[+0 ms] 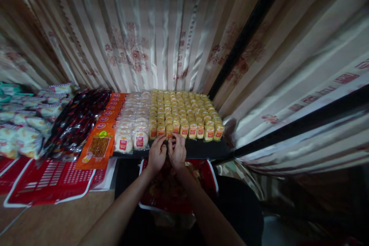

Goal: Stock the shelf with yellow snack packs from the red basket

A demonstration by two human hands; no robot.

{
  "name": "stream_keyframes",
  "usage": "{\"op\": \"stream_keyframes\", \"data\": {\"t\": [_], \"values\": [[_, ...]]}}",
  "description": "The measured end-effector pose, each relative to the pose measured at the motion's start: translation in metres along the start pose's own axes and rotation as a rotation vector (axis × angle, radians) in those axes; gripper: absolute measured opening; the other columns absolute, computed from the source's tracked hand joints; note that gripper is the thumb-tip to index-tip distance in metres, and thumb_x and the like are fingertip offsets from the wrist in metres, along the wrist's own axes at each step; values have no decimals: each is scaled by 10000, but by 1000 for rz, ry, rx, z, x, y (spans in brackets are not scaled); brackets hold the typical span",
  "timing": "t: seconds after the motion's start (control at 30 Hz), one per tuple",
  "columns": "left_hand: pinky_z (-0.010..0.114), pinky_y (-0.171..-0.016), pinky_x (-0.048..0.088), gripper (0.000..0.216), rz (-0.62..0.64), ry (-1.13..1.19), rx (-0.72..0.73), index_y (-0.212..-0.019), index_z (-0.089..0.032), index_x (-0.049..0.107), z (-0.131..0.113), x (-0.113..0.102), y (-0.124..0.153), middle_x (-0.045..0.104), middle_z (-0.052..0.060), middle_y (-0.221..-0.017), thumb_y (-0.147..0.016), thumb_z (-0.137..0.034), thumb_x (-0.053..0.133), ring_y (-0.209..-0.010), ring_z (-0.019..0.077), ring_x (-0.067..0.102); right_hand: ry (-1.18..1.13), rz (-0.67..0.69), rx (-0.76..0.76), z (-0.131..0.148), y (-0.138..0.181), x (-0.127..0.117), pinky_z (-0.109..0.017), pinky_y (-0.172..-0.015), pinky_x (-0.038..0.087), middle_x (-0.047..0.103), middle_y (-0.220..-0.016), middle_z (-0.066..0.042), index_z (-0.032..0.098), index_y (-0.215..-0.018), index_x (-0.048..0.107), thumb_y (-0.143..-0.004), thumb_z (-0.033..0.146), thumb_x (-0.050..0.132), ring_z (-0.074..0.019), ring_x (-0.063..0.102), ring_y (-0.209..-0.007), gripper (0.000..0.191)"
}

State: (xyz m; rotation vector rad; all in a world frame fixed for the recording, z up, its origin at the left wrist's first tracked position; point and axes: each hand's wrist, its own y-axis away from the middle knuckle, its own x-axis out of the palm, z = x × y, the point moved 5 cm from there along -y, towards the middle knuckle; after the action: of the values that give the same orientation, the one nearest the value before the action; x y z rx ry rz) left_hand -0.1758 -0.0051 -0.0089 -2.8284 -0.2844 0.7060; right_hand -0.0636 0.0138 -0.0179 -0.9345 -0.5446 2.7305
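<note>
Small yellow snack packets with red labels stand in tight rows on a black shelf. At the front of these rows, my left hand and my right hand are close together, with curled fingers. Between their fingertips is one yellow snack packet, partly hidden by the fingers. Below my hands, a red basket with a white rim holds more wrapped packets, dim and hard to make out.
Left of the yellow rows lie round white rice crackers, an orange bag of stick snacks, dark shiny packets and white bags. Another red basket is below them. Curtains and black poles surround the shelf.
</note>
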Motion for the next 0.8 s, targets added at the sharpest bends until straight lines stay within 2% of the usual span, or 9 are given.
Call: {"op": "stream_keyframes", "data": {"t": [0.17,0.3,0.4,0.5,0.6,0.8], "values": [[414,-1050,356,391,-11,-22,-12,-1121,-139,585,9,1,0,565,113,-1210,-790,-102,382,-1167,202,491,121,24,-53,-2,1,4,-261,-718,508,549,-1071,-105,189,-1226,523,-882,232,389,-158,598,-855,372],[424,-1025,384,391,-23,-38,6,-1110,-150,588,7,-1,1,581,110,-1182,-786,-98,376,-1139,206,511,163,55,-122,-1,2,6,-258,-792,487,590,-1012,-88,201,-1301,472,-886,178,351,-167,580,-936,433],[410,-1005,406,374,-9,-36,71,-1086,-163,602,-4,-2,1,600,101,-1145,-807,-110,358,-1105,196,529,192,69,-130,0,3,5,-244,-788,485,598,-1003,-82,207,-1328,445,-875,157,356,-162,580,-922,464],[388,-1033,382,385,69,-5,118,-1133,-166,581,-15,3,-2,579,95,-1196,-823,-122,356,-1147,182,504,210,66,-101,1,4,3,-227,-753,489,599,-1017,-69,223,-1329,446,-861,149,378,-153,585,-877,479],[395,-1074,334,412,124,19,77,-1200,-152,538,-16,8,-7,534,99,-1272,-837,-137,346,-1219,182,450,218,81,-83,3,3,3,-222,-743,490,598,-1012,-63,230,-1329,447,-853,154,396,-153,585,-870,485],[389,-1097,300,447,125,32,36,-1234,-136,514,-14,12,-8,512,100,-1308,-830,-125,325,-1242,173,434,226,128,-58,3,2,3,-218,-729,500,580,-1063,-56,253,-1339,430,-838,154,410,-148,585,-865,511]]}}
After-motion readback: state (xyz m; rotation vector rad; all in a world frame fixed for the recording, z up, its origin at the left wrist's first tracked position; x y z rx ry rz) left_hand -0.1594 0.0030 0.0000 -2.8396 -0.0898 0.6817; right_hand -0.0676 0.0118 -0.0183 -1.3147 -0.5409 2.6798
